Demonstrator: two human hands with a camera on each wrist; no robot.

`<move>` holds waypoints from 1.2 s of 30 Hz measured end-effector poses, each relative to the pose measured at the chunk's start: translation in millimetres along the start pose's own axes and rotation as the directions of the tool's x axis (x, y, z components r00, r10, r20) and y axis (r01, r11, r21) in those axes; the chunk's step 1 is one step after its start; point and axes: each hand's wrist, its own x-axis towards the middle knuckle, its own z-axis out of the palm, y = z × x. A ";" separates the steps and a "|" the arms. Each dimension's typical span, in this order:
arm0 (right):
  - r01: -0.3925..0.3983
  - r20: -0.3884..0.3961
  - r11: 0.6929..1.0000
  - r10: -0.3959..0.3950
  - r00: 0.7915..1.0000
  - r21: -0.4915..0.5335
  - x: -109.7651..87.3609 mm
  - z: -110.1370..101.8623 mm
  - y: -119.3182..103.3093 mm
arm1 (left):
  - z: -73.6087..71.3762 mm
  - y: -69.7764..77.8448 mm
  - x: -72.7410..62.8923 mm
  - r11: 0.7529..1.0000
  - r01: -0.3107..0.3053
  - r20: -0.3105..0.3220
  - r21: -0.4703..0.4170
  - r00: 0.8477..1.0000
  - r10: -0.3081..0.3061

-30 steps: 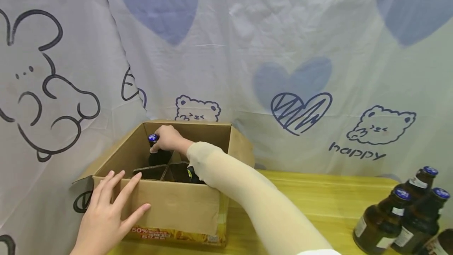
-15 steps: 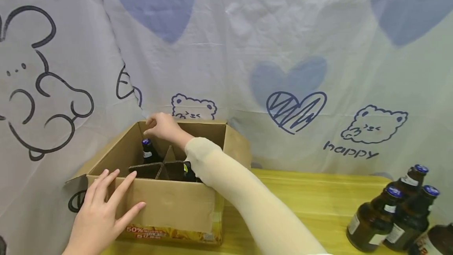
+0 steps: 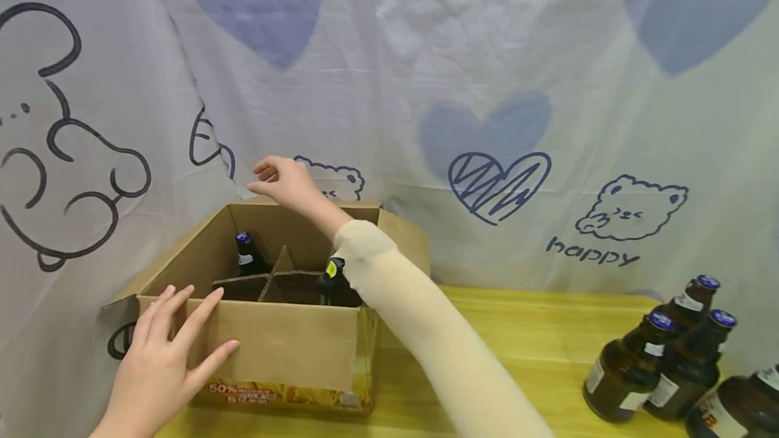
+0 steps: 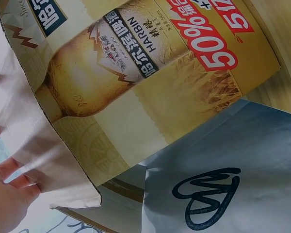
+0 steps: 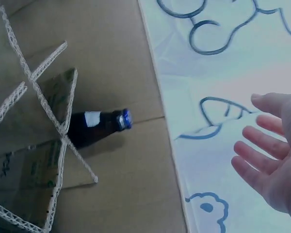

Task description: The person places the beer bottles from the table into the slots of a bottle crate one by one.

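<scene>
An open cardboard box [image 3: 280, 343] stands on the yellow table, split inside by a cardboard divider [image 3: 268, 282]. A dark bottle with a blue cap [image 3: 246, 252] is upright in the far left compartment; the right wrist view also shows this bottle [image 5: 99, 124]. Near the box's right side is the dark neck of another thing with a yellow-green mark [image 3: 333, 269], partly behind the sleeve. My left hand [image 3: 155, 353] rests with spread fingers on the box's front flap. Above the far edge of the box, my right hand [image 3: 286, 181] is raised with relaxed fingers and holds nothing.
Several brown bottles [image 3: 621, 374] with blue caps stand together on the yellow table [image 3: 487, 336] at the right. Behind the box hangs a printed cloth [image 3: 395, 86], with more of it along the left.
My right hand has let go of the blue-capped bottle and risen out of the box, leaving the bottle inside. The left hand keeps its place on the flap. The head view has shifted slightly right.
</scene>
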 end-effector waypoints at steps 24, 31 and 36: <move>0.108 -0.005 0.994 -0.108 0.994 -0.034 -85.2 -108.4 6.9 | 7.4 1.1 -0.2 0.999 0.012 -0.025 -0.031 1.000 -0.013; 0.137 -0.004 0.986 -0.138 0.990 -0.092 -139.3 -142.7 18.2 | 2.8 2.5 0.7 1.000 0.016 -0.041 -0.027 0.999 -0.017; 0.154 -0.043 0.966 -0.166 0.985 -0.210 -189.1 -173.2 29.9 | 2.4 4.5 0.2 1.000 0.010 -0.016 -0.027 1.000 -0.011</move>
